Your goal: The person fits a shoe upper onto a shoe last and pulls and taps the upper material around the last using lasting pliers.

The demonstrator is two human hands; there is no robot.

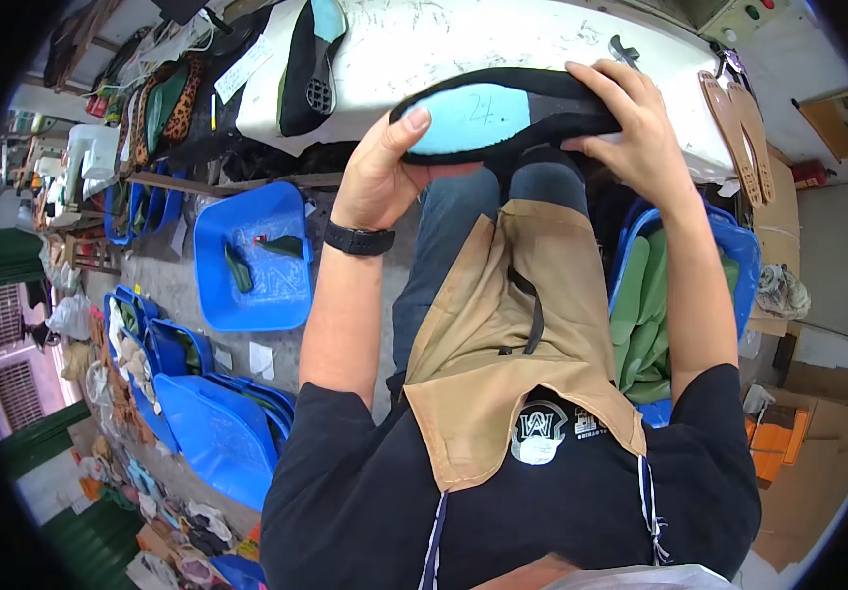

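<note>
Both hands hold a black shoe (567, 93) with its underside turned up, over my knees at the table's near edge. A light blue patch (468, 120) with a handwritten mark covers one end of that underside. My left hand (390, 162) grips the blue end, thumb on top and fingers underneath. Around the opposite end, my right hand (636, 123) is closed, with its fingers on the far edge and thumb on the near one. A second black shoe (311, 74), also with a blue patch and a gridded heel area, lies on the white tabletop (463, 34) to the left.
A small dark tool (624, 51) lies on the tabletop. Tan sole-shaped pieces (734, 128) hang at the right. A blue bin (744, 265) with green pieces stands by my right arm. Another blue bin (210, 295) with green items is on the floor left; more bins (212, 423) lie nearby.
</note>
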